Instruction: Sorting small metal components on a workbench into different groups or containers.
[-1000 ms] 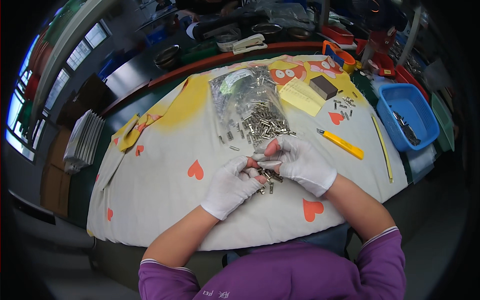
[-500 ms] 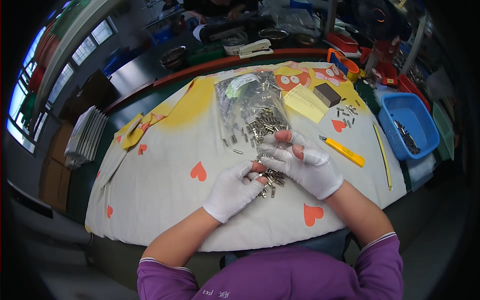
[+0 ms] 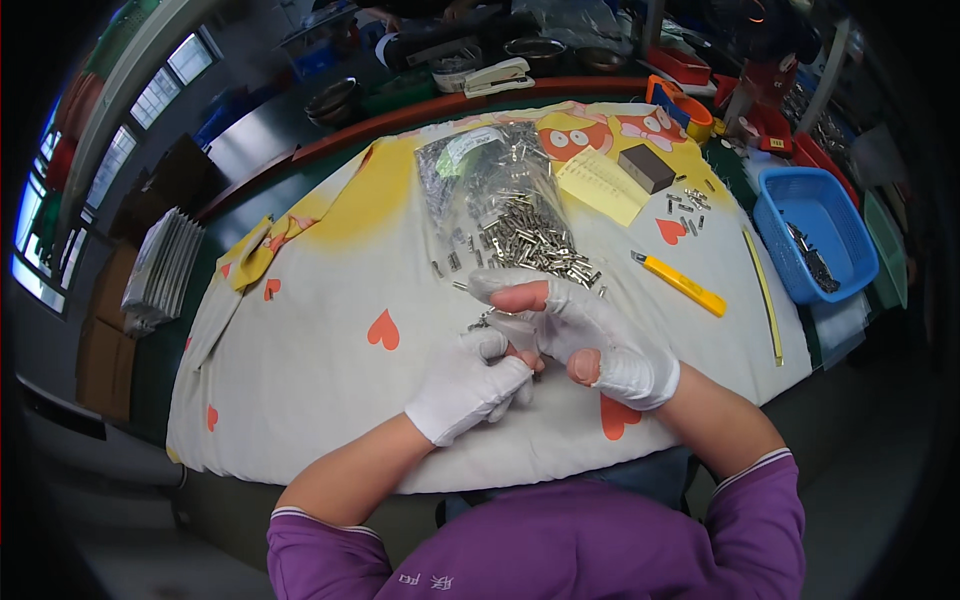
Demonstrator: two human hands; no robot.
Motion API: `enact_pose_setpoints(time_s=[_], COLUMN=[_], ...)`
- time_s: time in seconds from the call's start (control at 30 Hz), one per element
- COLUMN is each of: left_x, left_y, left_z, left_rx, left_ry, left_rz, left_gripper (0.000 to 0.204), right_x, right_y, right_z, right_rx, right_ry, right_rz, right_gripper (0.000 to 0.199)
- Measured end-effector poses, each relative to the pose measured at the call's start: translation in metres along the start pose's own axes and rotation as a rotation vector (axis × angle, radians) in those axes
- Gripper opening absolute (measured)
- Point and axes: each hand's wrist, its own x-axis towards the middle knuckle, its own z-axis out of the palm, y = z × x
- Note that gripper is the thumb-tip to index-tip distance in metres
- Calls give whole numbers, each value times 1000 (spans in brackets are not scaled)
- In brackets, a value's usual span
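My left hand point(image 3: 465, 385), in a white glove with bare fingertips, is curled closed close to the front of the cloth. What it holds, if anything, is hidden among the fingers. Against it rests my right hand point(image 3: 595, 335), gloved the same way, its thumb and forefinger spread apart with nothing visible between them. Just beyond both hands lies a heap of small silvery metal pieces point(image 3: 535, 240), spilling from a clear plastic bag point(image 3: 440, 200). A few pieces show at the edges of my hands.
A printed cloth point(image 3: 310, 390) covers the table. On the right lie a yellow utility knife point(image 3: 682, 285), a dark block point(image 3: 646, 168), a yellow note point(image 3: 600, 188), a yellow strip point(image 3: 763, 295) and loose metal pieces point(image 3: 686, 222). A blue basket point(image 3: 850, 235) stands beyond.
My right hand has come down toward me, its thumb now wider apart from the forefinger. The left stays nearly in place, and fewer metal pieces show beneath the hands.
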Motion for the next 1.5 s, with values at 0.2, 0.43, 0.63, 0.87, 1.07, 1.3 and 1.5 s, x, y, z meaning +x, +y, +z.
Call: enact_pose_setpoints(time_s=[0.2,0.43,0.63,0.87,1.07,1.3,1.5], left_x=[8,12,5,0,1,2,1], left_y=[-11,-13,-2,-8,0,-4,-2], left_z=[-15,-24,-17,-13,-14,-19,-17], left_rx=[-149,-231,-104,188,-21,-175,-131], left_ry=[127,117,94,22,5,-83,-116], left_rz=[199,235,63,153,-19,-61,-94], left_gripper=[32,30,22,14,8,12,19], right_x=[1,4,4,5,4,5,7], right_y=[-18,-9,-3,-11,-5,4,7], right_z=[-21,-22,-21,-16,-18,-21,-25], right_rx=[-1116,-1532,-1688,-1447,-1308,-1284,-1242], right_ry=[176,-107,-116,127,148,173,151], right_rz=[-210,-180,-131,-206,-118,-333,-392], right_gripper=[14,10,13,11,12,13,13])
